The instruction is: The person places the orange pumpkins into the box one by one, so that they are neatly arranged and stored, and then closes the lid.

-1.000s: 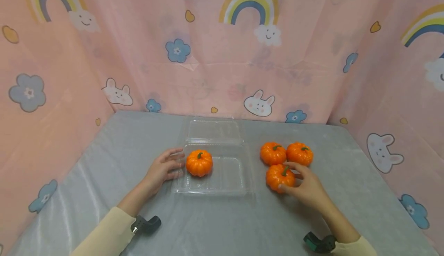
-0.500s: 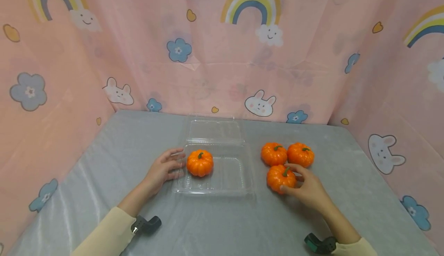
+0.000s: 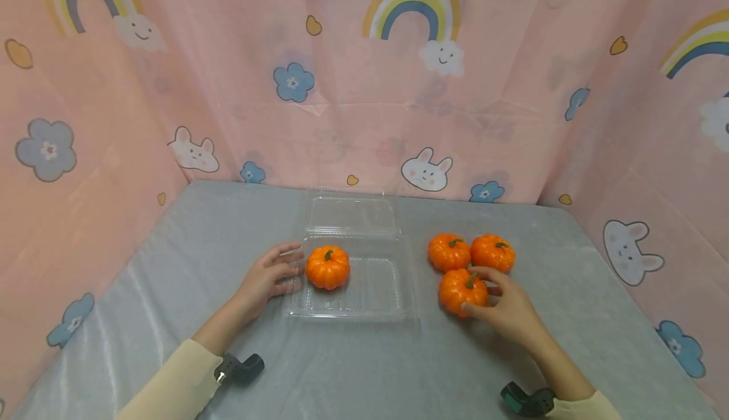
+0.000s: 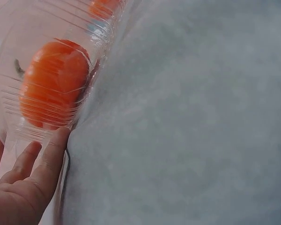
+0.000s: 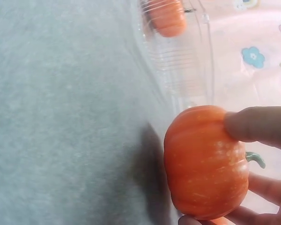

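Note:
My right hand [image 3: 510, 309] holds a small orange pumpkin [image 3: 463, 292] between thumb and fingers, low over the table. In the right wrist view the thumb lies on one side of the pumpkin [image 5: 206, 164] and fingertips show at the other. A clear plastic clamshell container [image 3: 376, 287] stands in the middle with its lid [image 3: 353, 214] folded back. One pumpkin [image 3: 328, 268] sits in its left part. My left hand [image 3: 264, 284], fingers extended, rests at the container's left side; the left wrist view shows a fingertip [image 4: 61, 133] against the plastic wall.
Two more pumpkins, one on the left [image 3: 449, 252] and one on the right [image 3: 493, 253], sit side by side just behind my right hand. A grey cloth [image 3: 353, 369] covers the table. Pink patterned curtains [image 3: 353, 135] enclose the back and both sides.
The pumpkin in my right hand has shifted very slightly to the right, together with the hand. My left hand and the container look unchanged.

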The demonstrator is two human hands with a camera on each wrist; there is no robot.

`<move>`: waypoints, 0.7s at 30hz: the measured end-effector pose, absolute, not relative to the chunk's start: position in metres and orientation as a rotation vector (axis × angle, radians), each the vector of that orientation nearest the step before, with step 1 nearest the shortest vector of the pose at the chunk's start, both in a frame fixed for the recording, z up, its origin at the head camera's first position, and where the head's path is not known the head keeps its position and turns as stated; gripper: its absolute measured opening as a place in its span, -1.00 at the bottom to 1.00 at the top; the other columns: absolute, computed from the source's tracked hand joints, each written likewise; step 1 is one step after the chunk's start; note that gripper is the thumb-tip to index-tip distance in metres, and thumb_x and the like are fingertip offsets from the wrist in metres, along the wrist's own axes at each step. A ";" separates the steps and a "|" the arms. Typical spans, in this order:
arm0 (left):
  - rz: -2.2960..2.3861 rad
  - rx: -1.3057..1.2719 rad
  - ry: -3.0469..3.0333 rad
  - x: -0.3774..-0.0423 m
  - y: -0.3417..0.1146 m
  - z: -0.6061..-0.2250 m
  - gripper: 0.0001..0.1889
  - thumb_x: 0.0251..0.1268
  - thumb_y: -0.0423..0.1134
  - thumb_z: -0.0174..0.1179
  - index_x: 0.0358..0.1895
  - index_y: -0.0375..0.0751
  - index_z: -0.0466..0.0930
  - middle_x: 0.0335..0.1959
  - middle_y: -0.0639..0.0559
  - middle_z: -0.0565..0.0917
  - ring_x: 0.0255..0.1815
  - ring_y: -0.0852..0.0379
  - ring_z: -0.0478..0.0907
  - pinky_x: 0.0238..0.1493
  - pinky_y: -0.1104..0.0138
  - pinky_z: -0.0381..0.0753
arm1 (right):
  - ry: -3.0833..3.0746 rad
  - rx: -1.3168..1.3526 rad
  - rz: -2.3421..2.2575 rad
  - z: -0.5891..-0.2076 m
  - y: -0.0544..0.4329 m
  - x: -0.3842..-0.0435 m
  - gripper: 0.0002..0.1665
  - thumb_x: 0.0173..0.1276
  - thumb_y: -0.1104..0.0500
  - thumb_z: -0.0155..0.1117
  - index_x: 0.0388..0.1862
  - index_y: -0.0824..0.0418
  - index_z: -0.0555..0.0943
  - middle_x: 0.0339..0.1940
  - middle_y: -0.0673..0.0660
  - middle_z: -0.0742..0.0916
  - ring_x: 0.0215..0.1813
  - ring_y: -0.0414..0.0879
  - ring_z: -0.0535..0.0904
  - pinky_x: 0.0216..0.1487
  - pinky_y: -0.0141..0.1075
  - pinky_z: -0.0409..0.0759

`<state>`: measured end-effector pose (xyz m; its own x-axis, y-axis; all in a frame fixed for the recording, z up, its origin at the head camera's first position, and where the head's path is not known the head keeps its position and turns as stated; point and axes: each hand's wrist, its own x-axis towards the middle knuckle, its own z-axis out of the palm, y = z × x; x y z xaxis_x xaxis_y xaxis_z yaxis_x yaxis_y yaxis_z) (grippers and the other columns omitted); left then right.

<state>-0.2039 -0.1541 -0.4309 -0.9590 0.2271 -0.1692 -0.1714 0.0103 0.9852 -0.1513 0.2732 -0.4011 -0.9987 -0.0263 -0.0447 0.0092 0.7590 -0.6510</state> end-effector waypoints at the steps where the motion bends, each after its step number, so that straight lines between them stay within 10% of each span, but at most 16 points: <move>1: 2.029 0.058 2.010 -0.204 -0.154 -0.430 -0.42 0.34 -0.40 -0.05 0.43 -0.23 0.17 0.44 -0.28 0.29 0.20 -0.05 0.49 0.03 0.17 0.65 | 2.904 -0.019 -1.078 -0.400 0.274 -0.151 -0.22 0.09 -0.04 0.48 0.28 0.11 0.42 0.22 0.29 0.53 0.14 0.34 0.52 0.00 0.14 0.60; 21: 2.030 0.071 1.993 -0.204 -0.156 -0.431 -0.41 0.31 -0.42 -0.07 0.44 -0.22 0.15 0.44 -0.30 0.27 0.27 -0.16 0.43 0.03 0.16 0.65 | 2.950 -0.136 -1.136 -0.371 0.267 -0.163 -0.24 0.14 0.03 0.44 0.31 0.15 0.41 0.25 0.30 0.52 0.09 0.24 0.54 0.01 0.03 0.65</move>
<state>-0.2041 -0.1562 -0.4312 -0.9554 0.2421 -0.1691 -0.1735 0.0033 0.9848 -0.1630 0.2667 -0.3709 -0.9961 -0.0717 0.0522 -0.0882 0.7384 -0.6685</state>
